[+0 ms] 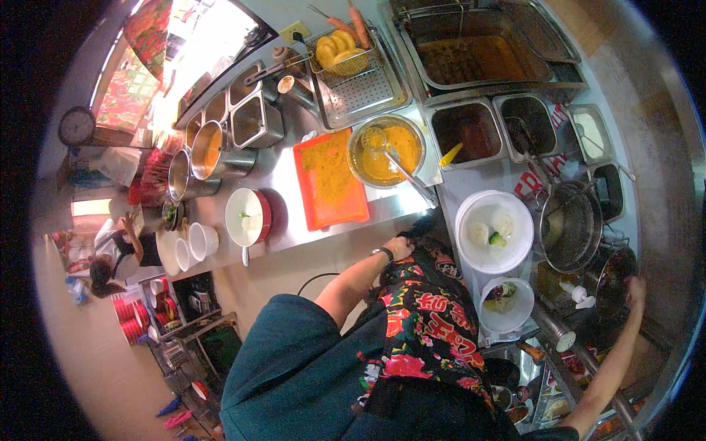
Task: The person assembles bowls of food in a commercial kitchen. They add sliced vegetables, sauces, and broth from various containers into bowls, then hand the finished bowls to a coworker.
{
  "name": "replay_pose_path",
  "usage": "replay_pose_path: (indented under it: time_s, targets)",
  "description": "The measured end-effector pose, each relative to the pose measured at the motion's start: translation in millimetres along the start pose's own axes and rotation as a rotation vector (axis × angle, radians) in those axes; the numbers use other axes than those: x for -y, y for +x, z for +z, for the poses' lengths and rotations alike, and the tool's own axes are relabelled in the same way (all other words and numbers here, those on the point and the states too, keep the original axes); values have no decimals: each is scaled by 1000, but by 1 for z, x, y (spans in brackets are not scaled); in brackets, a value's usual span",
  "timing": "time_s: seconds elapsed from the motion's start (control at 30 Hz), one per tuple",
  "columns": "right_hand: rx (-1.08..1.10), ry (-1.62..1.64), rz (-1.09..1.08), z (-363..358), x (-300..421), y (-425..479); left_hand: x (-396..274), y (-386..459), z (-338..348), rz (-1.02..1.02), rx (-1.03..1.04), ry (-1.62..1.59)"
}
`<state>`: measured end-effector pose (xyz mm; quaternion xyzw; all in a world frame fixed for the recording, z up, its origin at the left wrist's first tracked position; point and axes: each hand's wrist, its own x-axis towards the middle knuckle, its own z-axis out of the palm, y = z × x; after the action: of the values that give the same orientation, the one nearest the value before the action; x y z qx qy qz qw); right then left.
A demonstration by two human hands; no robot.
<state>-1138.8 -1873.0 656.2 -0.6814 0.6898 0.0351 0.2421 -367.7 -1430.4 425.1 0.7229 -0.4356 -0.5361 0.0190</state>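
Note:
My left hand (399, 248), with a black watch on the wrist, is against the front of my floral apron (427, 314). Its fingers are curled and partly hidden, so whether anything is in them is unclear. Over at the far right, my right hand (635, 290) is at the edge of a dark pan (613, 275); its grip is too small to make out. Near that pan lie a white pump dispenser top (577, 295) and a large mesh strainer (571, 226). Between my hands stand a white tub (494, 201) holding pale lumps and broccoli, and a smaller white container (510, 321).
An orange tray (336, 215) of yellow crumbs and a steel bowl (356, 173) with a skimmer sit on the counter. Beyond is a fryer (480, 55) with dark oil. A red-and-white bowl (238, 234) overhangs the counter edge. Another person (124, 251) is at far left.

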Motion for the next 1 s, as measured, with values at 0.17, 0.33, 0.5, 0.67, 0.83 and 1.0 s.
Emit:
replay_pose_path:
  time_s: [0.17, 0.33, 0.5, 0.67, 0.83, 1.0]
  targets:
    - [-65, 358, -246, 80, 22, 17, 4, -22, 2, -70, -3, -65]
    - [368, 446, -229, 67, 86, -9, 14, -17, 12, -112, -20, -9]
    - [598, 725, 27, 9, 77, -30, 14, -9, 13, -52, -29, -19]
    - [150, -370, -114, 6, 101, -33, 12, -16, 11, -76, -20, -27]
    - [0, -31, -342, 63, 136, -43, 8, -29, 9, -84, -33, -57]
    - [451, 424, -140, 45, 68, -24, 15, -20, 13, -50, -51, -63]
